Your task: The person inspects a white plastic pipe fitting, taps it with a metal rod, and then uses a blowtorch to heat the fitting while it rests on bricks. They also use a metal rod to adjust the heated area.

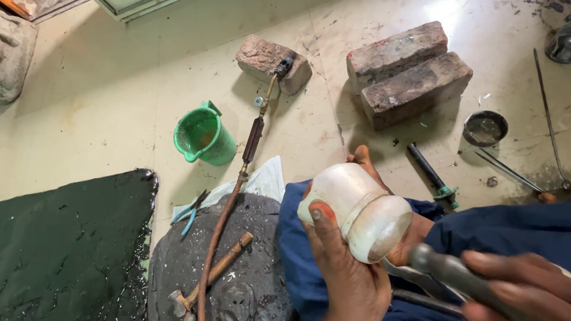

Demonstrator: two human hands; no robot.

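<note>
My left hand (343, 277) grips a cloudy white plastic jar (355, 206), tilted on its side above my blue-clothed knee (297, 253). My right hand (526, 287) is closed around the dark round handle of a metal tool (444, 271) whose flat blade reaches under the jar. The tool's tip is hidden behind the jar. A foot (365, 161) shows just past the jar.
A gas torch with a brown hose (233, 203) rests its nozzle on a brick (272, 62). Two stacked bricks (409, 73), a green mug (203, 136), a hammer (209, 275) on a round dark block (245, 303), pliers (190, 210), a black pitch slab (46, 277), a small metal bowl (485, 129) and rods lie around.
</note>
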